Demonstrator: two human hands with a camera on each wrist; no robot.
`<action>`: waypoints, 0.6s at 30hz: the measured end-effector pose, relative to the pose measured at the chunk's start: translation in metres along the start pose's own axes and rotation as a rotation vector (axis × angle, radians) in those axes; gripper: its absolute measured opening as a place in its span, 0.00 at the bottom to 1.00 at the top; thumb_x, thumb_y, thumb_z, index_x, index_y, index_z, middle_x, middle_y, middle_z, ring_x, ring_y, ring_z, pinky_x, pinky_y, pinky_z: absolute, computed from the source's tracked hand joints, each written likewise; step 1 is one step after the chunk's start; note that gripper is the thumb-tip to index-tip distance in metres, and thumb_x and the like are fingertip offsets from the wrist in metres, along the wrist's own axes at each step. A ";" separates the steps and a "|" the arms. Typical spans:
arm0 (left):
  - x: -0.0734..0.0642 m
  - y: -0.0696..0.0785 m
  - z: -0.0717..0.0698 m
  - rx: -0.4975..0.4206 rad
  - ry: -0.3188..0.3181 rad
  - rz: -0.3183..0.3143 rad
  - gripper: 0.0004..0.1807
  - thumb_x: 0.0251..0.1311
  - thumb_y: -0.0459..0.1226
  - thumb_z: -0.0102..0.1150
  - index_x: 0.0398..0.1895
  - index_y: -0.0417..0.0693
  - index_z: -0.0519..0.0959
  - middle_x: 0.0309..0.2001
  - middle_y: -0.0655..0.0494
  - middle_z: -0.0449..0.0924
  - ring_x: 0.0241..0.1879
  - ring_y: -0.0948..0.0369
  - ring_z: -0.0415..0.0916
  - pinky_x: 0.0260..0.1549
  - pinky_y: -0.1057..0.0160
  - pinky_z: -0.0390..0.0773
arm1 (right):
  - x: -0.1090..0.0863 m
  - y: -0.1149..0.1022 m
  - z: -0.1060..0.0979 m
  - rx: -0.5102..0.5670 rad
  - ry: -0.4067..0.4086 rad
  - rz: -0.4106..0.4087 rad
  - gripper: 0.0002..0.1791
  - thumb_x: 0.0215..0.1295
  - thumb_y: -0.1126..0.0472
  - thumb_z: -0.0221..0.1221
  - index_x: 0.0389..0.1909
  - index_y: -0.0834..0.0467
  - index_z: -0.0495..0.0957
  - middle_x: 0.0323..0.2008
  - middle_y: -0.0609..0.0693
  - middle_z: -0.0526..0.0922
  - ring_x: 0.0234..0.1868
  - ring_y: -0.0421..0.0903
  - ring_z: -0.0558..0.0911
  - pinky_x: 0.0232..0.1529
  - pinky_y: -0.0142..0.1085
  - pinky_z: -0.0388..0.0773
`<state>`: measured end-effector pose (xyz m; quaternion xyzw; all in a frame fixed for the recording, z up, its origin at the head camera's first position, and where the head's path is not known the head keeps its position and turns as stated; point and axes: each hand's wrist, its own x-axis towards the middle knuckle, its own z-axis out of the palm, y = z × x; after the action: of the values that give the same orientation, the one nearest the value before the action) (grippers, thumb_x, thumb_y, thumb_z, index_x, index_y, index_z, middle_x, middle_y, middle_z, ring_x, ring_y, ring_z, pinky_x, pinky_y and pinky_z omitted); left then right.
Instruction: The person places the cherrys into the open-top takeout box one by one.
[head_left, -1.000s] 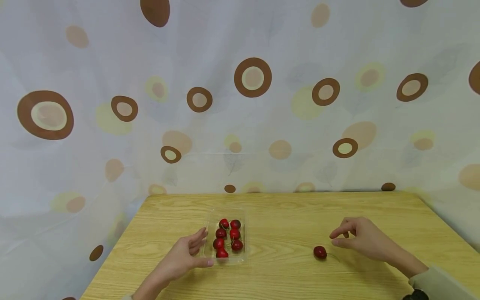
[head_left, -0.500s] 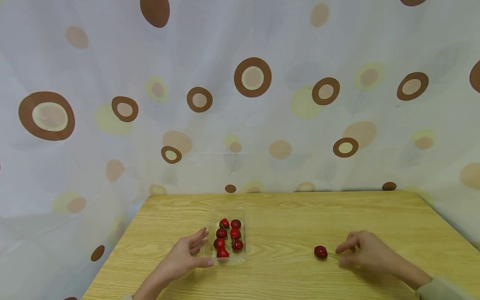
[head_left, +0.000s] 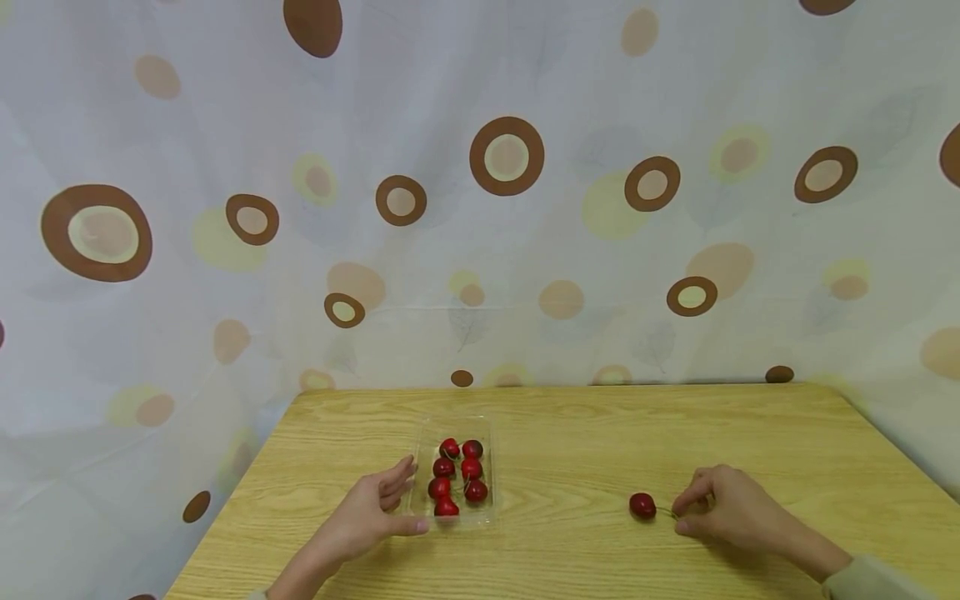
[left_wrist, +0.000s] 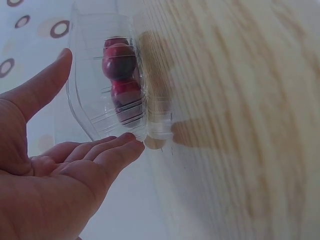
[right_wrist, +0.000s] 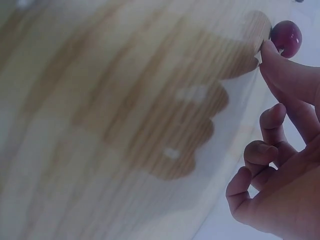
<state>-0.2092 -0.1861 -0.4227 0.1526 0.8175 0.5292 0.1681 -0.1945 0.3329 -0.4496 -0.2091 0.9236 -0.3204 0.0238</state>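
Observation:
A clear plastic box [head_left: 492, 437] stands on the table, with several dark red cherries [head_left: 476, 492] lying inside in two rows. My left hand [head_left: 360, 518] is at its near left corner. In the left wrist view its fingers reach the box wall [left_wrist: 85, 75], nearly straight, the thumb spread apart from them. To the right, one single cherry [head_left: 642, 505] lies on the table, its stem pointing right. My right hand [head_left: 738, 510] pinches the end of that stem between thumb and index finger. In the right wrist view the cherry [right_wrist: 290, 40] shows just beyond those fingertips, the other fingers curled loosely.
The light wooden table [head_left: 570, 450] spans the foreground, with bare wood between the box and the single cherry. Behind it and at the sides hangs a pale curtain [head_left: 420, 250] printed with brown and yellow ovals.
My right hand has come down toward the table, and its thumb and index finger have closed on the cherry stem. The left hand and the box stay in place.

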 end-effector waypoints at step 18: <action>-0.001 0.001 0.000 -0.021 0.005 -0.018 0.55 0.63 0.37 0.76 0.83 0.29 0.49 0.79 0.31 0.53 0.76 0.32 0.56 0.68 0.44 0.71 | 0.000 -0.005 -0.003 0.043 0.025 0.090 0.05 0.63 0.57 0.75 0.32 0.53 0.91 0.32 0.41 0.82 0.32 0.36 0.71 0.32 0.32 0.69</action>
<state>-0.2085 -0.1857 -0.4215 0.1422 0.8138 0.5365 0.1723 -0.1930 0.3316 -0.4446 -0.1628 0.9252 -0.3414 0.0312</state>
